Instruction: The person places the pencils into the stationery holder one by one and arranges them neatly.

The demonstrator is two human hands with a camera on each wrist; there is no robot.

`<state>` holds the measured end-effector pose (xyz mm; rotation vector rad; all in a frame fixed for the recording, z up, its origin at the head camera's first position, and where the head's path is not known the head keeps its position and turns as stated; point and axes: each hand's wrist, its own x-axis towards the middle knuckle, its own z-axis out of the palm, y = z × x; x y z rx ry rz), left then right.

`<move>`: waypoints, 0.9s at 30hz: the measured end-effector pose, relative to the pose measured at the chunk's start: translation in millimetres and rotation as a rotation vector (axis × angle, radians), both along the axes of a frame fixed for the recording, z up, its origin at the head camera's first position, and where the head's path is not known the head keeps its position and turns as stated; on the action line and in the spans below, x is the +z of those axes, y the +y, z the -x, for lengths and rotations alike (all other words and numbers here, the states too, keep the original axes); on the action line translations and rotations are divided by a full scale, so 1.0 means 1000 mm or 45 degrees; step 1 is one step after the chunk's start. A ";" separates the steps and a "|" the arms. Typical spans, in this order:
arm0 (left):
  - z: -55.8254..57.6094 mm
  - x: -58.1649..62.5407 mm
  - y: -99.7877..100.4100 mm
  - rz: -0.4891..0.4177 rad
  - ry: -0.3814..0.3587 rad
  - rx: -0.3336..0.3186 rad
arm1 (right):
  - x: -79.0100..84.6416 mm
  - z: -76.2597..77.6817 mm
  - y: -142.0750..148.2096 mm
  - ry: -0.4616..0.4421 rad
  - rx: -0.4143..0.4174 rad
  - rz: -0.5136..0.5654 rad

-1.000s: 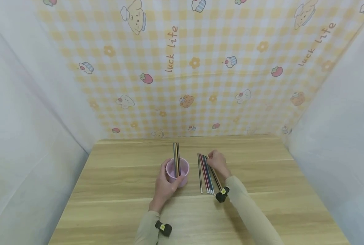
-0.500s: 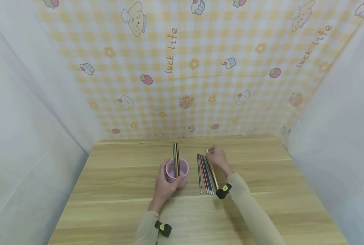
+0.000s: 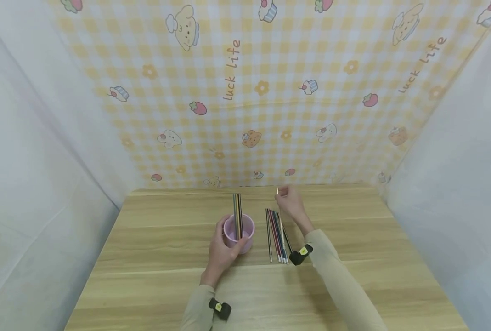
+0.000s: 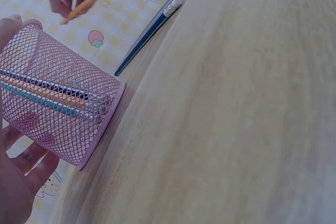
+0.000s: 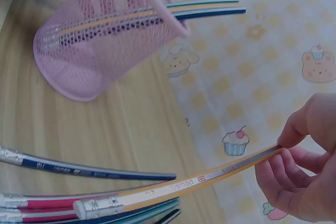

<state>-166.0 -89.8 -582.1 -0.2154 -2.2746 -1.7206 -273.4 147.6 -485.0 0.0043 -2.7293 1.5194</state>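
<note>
A pink mesh pen cup (image 3: 247,246) stands upright on the table, with several pencils (image 3: 238,209) leaning inside it, eraser ends down. My left hand (image 3: 222,250) grips the cup round its left side. In my right hand (image 3: 291,202) is a yellow pencil (image 5: 189,183), pinched between thumb and fingers near its far end. Its white eraser end points down, over the loose pencils. Those loose pencils (image 3: 273,234), dark, red and blue-green, lie side by side to the right of the cup.
The wooden table (image 3: 154,257) reaches back to a yellow checked cloth (image 3: 212,115) with cartoon prints. White sheets (image 3: 456,174) hang at both sides. A small black camera (image 3: 220,309) is strapped to each wrist.
My right hand has picked the yellow pencil up off the table and moved it up and slightly left. The left hand and the cup have stayed in place.
</note>
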 end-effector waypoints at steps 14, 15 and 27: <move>-0.012 0.028 0.004 -0.046 -0.020 -0.015 | 0.047 -0.006 -0.022 0.202 -0.005 0.140; -0.015 0.034 0.005 -0.044 -0.026 -0.016 | 0.051 -0.007 -0.024 0.218 -0.008 0.156; -0.001 0.002 0.004 -0.045 -0.015 -0.001 | 0.078 -0.013 -0.053 0.425 0.014 0.286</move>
